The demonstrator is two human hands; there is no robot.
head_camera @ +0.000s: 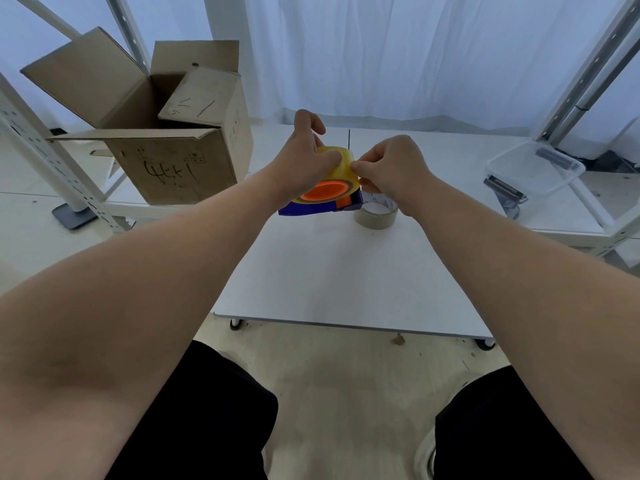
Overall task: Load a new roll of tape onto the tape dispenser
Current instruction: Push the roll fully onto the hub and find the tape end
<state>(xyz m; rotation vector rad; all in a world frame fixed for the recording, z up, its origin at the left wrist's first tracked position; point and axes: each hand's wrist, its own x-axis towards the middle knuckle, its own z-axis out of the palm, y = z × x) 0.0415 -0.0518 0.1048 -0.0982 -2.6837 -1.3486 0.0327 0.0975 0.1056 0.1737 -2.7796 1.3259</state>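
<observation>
A yellowish tape roll (341,169) sits on the orange hub (323,194) of a blue tape dispenser (311,208), held above the white table (346,271). My left hand (304,157) grips the roll and dispenser from the left, thumb across the roll's top. My right hand (388,168) pinches at the roll's right side with thumb and fingertips; whether a tape end lies between them is unclear. A second, brownish roll (375,216) lies flat on the table just under my right hand.
An open cardboard box (173,161) stands at the table's back left. A clear plastic container (533,171) rests on a shelf to the right. White metal rack posts (52,161) flank both sides. A white curtain hangs behind.
</observation>
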